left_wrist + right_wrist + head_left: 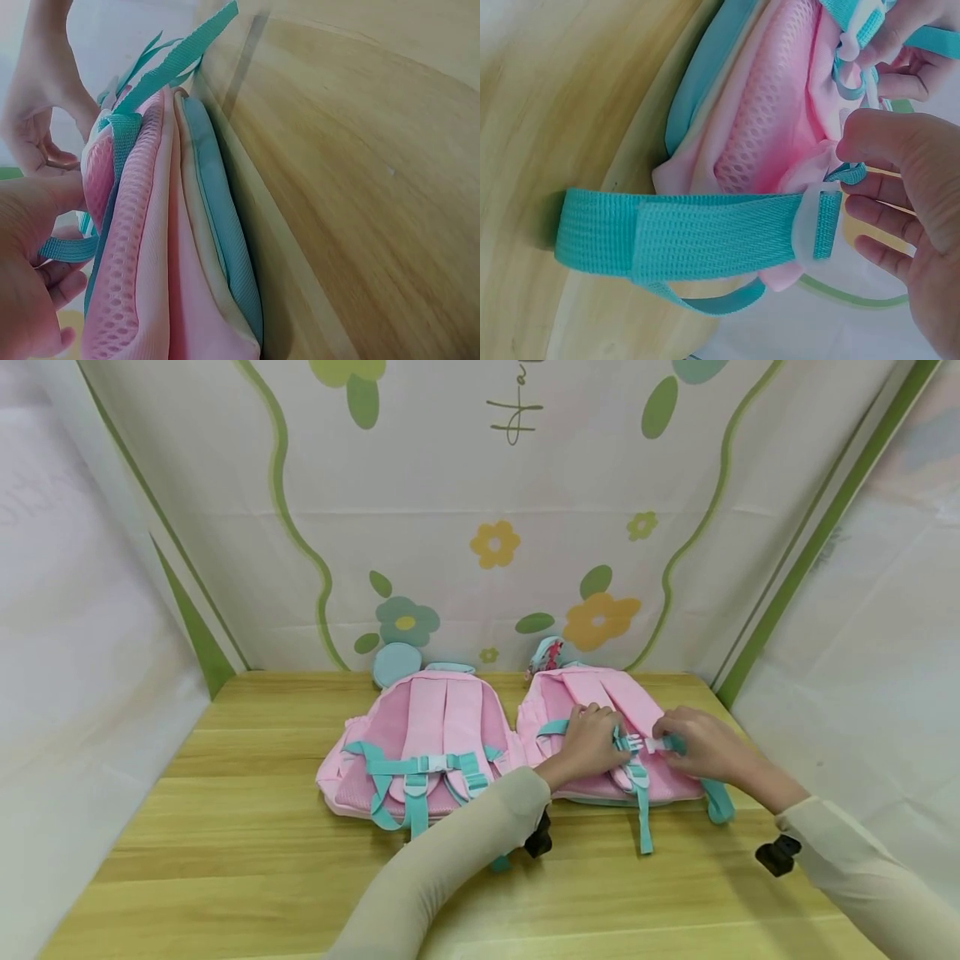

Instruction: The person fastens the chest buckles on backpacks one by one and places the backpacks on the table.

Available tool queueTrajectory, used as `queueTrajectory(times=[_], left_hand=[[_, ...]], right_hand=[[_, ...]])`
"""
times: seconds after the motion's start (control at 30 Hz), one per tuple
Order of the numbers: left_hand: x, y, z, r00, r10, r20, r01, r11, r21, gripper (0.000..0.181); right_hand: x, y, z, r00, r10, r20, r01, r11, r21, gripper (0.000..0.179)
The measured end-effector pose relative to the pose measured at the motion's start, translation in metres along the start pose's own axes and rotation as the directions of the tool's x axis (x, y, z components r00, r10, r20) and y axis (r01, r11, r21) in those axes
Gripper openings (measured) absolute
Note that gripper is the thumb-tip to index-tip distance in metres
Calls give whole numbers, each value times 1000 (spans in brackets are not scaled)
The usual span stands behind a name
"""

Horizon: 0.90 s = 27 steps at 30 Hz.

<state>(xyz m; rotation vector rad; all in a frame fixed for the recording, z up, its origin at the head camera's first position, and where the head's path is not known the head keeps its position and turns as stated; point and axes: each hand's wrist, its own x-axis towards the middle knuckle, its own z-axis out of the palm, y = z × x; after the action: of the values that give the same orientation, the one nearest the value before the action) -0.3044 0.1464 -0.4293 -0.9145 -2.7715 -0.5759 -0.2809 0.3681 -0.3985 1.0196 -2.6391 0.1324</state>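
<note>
On the table's right side a pink backpack (551, 702) lies with its shoulder straps up. My left hand (592, 739) pinches the white pronged half of a chest-strap buckle (634, 743) on its teal webbing. Facing it, my right hand (697, 743) pinches the other buckle half (652, 745), with teal webbing between the fingers. A small gap separates the two halves. In the left wrist view, the left hand (34, 255) is at the bag's padded strap, partly hidden by it. The right wrist view shows the right hand (922, 187) with thumb and forefinger together at the webbing.
A second pink backpack (390, 735) lies against the first on the left, its white chest buckle (433, 763) fastened. Loose teal straps (643, 818) hang over the wooden table (225, 827). A printed cloth wall (450, 468) stands behind the bags.
</note>
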Motion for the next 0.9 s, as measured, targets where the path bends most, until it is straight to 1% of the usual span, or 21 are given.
queueTrajectory(times=[0.13,0.27,0.47,0.63,0.9], left_hand=[[2,2,1,1000,-7,-7,7,999,-39,24],[3,4,5,1000,-17,-13,16,999,-41,23],[4,6,9,999,-37,-12,37,999,-39,24],[4,5,11,999,-54,-4,54,997,-47,23],[6,4,13,999,-41,-16,40,998,-54,22]], right_hand=[[1,-1,-5,1000,30,2,-30,999,12,30],[1,-2,-8,999,41,-14,-41,999,19,30],[3,-1,-10,999,14,-47,-13,1000,26,30],[5,-1,-8,999,-9,-53,10,999,31,30],[4,1,-9,999,-3,-53,3,1000,13,31]])
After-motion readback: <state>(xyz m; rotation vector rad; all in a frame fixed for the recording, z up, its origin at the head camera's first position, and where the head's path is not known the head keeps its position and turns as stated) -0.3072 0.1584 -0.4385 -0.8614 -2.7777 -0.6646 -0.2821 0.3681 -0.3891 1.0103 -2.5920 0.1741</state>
